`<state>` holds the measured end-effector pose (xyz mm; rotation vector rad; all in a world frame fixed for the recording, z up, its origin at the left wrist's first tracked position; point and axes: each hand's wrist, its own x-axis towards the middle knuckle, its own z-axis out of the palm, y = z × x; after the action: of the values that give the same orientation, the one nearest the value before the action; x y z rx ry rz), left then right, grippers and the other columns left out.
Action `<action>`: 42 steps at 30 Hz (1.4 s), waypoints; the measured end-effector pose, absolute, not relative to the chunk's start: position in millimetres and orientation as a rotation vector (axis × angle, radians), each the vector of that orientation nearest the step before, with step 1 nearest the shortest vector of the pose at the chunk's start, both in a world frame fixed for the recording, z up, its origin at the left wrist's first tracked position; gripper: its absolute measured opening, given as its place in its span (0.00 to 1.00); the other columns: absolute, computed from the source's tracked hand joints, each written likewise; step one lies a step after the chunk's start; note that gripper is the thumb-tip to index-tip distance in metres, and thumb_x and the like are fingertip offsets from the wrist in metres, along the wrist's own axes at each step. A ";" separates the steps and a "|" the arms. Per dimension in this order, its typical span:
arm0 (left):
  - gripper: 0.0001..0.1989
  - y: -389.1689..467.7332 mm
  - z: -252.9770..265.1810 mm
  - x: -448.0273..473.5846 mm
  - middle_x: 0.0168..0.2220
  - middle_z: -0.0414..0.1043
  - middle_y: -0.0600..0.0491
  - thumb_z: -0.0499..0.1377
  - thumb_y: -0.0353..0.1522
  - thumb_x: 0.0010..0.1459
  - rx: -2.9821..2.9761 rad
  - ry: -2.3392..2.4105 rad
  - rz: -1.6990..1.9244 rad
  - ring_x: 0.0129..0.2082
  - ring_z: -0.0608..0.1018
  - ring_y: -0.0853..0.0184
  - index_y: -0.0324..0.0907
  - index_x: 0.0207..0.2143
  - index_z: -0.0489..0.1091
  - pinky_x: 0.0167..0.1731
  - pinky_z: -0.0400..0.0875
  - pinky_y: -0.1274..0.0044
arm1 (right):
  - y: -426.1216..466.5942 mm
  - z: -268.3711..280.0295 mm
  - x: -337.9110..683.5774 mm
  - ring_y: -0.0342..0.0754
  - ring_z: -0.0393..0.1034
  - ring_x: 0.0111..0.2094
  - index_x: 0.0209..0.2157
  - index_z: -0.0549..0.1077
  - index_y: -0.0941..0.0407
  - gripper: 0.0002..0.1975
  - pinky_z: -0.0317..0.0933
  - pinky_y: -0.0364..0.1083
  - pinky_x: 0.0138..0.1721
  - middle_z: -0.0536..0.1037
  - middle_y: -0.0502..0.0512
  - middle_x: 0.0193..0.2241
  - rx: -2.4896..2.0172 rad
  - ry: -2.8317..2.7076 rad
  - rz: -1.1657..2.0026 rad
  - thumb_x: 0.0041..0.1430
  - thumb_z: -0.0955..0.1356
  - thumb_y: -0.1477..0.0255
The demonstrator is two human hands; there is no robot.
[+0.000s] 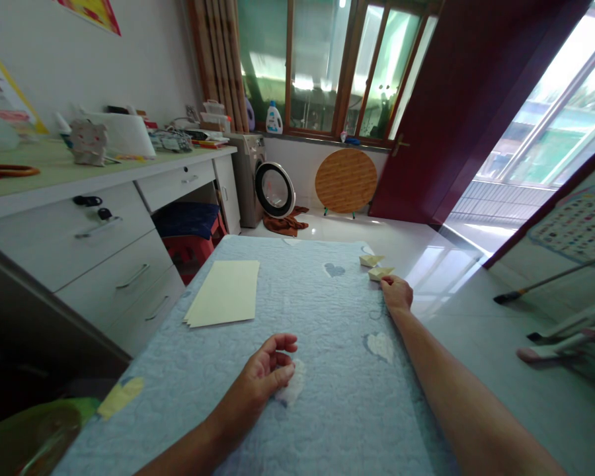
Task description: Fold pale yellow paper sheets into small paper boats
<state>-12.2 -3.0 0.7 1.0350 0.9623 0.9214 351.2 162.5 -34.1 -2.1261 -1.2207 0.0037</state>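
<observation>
A smooth white desk (94, 248) with metal-handled drawers stands at far left, then cream paper sheets (227, 291) lie stacked flat on a quilted, heart-patterned blue cloth (322, 314). The empty left hand (266, 371) has its fingers loosely curled, apart from the thumb; well beyond stands a white plastic bottle (274, 121), its label too small to read. At far right sit a farther paper boat (369, 261) and a nearer paper boat (379, 274), the latter pinched by the right hand (397, 293).
</observation>
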 end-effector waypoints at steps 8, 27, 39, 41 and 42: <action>0.22 -3.1 0.6 -12.3 0.45 0.70 0.50 0.64 0.35 0.51 1.048 0.956 0.911 0.36 0.69 0.67 0.44 0.49 0.69 0.35 0.65 0.77 | 164.3 -32.8 349.7 0.53 0.73 0.35 0.33 0.82 0.51 0.11 0.60 0.46 0.35 0.83 0.54 0.33 -2.146 -1.206 -0.005 0.53 0.66 0.68; 0.11 2.8 4.4 -19.0 0.33 0.71 0.53 0.58 0.33 0.51 1.214 1.130 1.061 0.32 0.70 0.67 0.41 0.37 0.72 0.33 0.64 0.77 | 107.4 -4.5 285.8 0.50 0.73 0.33 0.36 0.75 0.57 0.11 0.62 0.46 0.37 0.79 0.56 0.31 -1.863 -1.601 0.168 0.55 0.63 0.73; 0.04 12.3 9.5 -27.9 0.19 0.59 0.59 0.54 0.29 0.44 1.359 1.246 1.212 0.21 0.61 0.70 0.41 0.22 0.68 0.24 0.55 0.78 | 82.1 5.0 138.9 0.55 0.64 0.57 0.53 0.71 0.54 0.22 0.53 0.55 0.57 0.75 0.59 0.54 -1.297 -2.420 0.473 0.56 0.68 0.77; 0.03 15.7 8.2 -30.4 0.18 0.58 0.60 0.55 0.30 0.43 1.256 1.238 1.243 0.21 0.59 0.71 0.41 0.21 0.68 0.23 0.53 0.78 | 89.2 1.4 123.1 0.56 0.58 0.62 0.58 0.66 0.54 0.26 0.49 0.57 0.60 0.70 0.60 0.59 -1.285 -2.457 0.489 0.57 0.67 0.76; 0.03 17.2 7.3 -31.7 0.17 0.57 0.60 0.55 0.31 0.43 1.226 1.239 1.256 0.21 0.59 0.71 0.41 0.20 0.67 0.23 0.53 0.79 | 93.2 -0.5 116.1 0.57 0.55 0.64 0.60 0.64 0.53 0.28 0.48 0.59 0.61 0.68 0.59 0.61 -1.284 -2.469 0.496 0.57 0.67 0.75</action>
<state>-31.7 17.2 7.3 1.2261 1.2387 1.2560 116.1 93.2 -0.5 -1.2843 -2.4694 0.4965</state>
